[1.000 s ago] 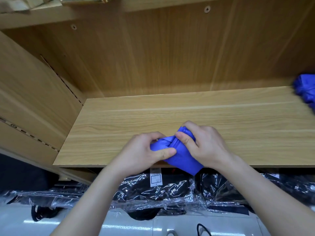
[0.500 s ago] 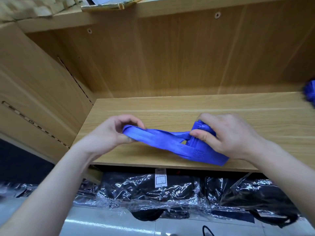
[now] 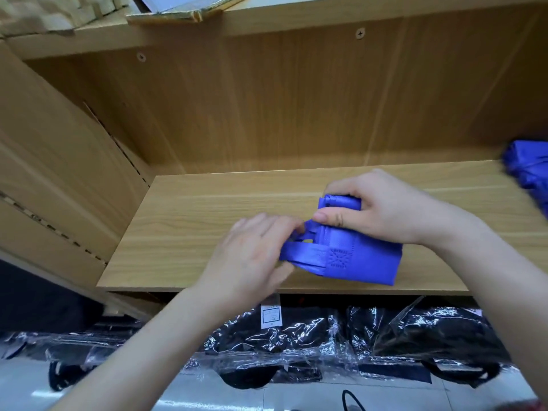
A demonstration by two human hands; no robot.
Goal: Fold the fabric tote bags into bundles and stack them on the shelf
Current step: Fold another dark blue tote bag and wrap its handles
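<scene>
Fingers: right thumb (image 3: 329,217) and fingers clamping the top end of the folded blue tote bag (image 3: 364,262), pinning it to the shelf (image 3: 192,232); left hand (image 3: 252,262) curling round the handle strap (image 3: 302,254), its fingertips blurring
Bag: lying toward the front edge of the shelf, at 4 o'clock of the board
Key relation: strap reaching toward 9 o'clock from the bundle into the left hand; bundle's long axis running 11 to 5 o'clock; right hand (image 3: 385,212) sitting nearer the bag's body, left nearer the loose strap
Step, judging: winding or tucking the strap round the bundle; stacking not yet done
Around: more blue bags (image 3: 530,173) lying at 3 o'clock, well apart, blurred; black plastic-wrapped packs (image 3: 296,345) sitting at 6 o'clock under the shelf; cardboard (image 3: 178,10) resting at 12 o'clock on the board above
In the way: only the right forearm crossing the path toward 3 o'clock
</scene>
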